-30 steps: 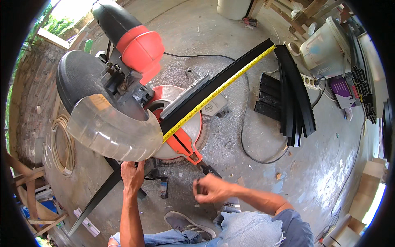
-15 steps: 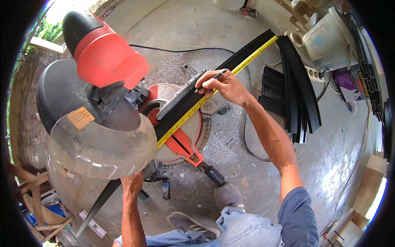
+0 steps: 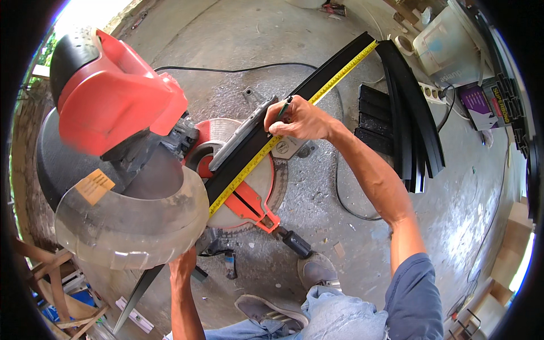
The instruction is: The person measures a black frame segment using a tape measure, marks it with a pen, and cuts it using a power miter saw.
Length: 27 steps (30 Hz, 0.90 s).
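Observation:
My right hand (image 3: 299,120) pinches a dark pen (image 3: 284,107) over a long black profile strip (image 3: 326,69). A yellow measuring tape (image 3: 249,168) runs along the strip's near edge, and that hand rests against both. The strip lies across the round base of a red miter saw (image 3: 122,99), along its grey fence (image 3: 241,136). Lower left, my left hand (image 3: 182,265) reaches up beneath the saw's clear blade guard (image 3: 136,229); its fingers are hidden. Beside that wrist, a dark strip end (image 3: 139,289) slants down to the left.
More black strips (image 3: 413,113) lie on the floor at right, near a white bucket (image 3: 447,48), a power strip (image 3: 432,92) and a purple box (image 3: 481,107). A black cable (image 3: 238,70) crosses behind the saw. The saw's handle (image 3: 296,245) juts toward my shoe (image 3: 317,271).
The view has shifted a little, so the saw head appears farther left and lower. My right hand still holds the pen at the strip, with the pen now tilted more upright.

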Tool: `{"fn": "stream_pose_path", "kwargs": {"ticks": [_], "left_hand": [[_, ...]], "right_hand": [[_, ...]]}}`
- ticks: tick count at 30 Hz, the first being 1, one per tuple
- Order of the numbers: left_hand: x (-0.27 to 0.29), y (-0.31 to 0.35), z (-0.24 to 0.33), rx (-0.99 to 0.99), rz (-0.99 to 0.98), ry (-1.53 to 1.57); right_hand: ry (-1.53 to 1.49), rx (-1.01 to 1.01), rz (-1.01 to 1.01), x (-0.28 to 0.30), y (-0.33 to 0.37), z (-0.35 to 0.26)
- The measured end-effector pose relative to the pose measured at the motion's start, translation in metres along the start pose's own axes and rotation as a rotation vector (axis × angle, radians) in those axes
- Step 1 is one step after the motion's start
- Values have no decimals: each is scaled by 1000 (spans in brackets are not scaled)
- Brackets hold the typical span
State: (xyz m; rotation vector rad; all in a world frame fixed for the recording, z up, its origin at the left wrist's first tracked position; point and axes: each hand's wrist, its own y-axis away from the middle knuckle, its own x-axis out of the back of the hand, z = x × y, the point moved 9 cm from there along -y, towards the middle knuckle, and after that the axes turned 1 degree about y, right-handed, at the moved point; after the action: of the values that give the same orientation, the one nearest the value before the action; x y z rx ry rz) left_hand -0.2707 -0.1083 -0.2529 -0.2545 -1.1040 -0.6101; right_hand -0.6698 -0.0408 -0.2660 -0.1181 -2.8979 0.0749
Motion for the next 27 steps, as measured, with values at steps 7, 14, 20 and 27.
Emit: {"fn": "stream_pose_path", "kwargs": {"ticks": [7,14,20,27], "left_hand": [[-5,4,-8,126,-47,57],[1,4,3,167,-53,88],[0,5,-1,163,-50,72],[-3,6,-8,194,-45,99]], "right_hand": [[-10,12,6,-3,3,3],[-26,-36,-82,-7,3,9],[-8,-48,-92,-9,3,9],[-48,-40,-54,-7,3,7]]}}
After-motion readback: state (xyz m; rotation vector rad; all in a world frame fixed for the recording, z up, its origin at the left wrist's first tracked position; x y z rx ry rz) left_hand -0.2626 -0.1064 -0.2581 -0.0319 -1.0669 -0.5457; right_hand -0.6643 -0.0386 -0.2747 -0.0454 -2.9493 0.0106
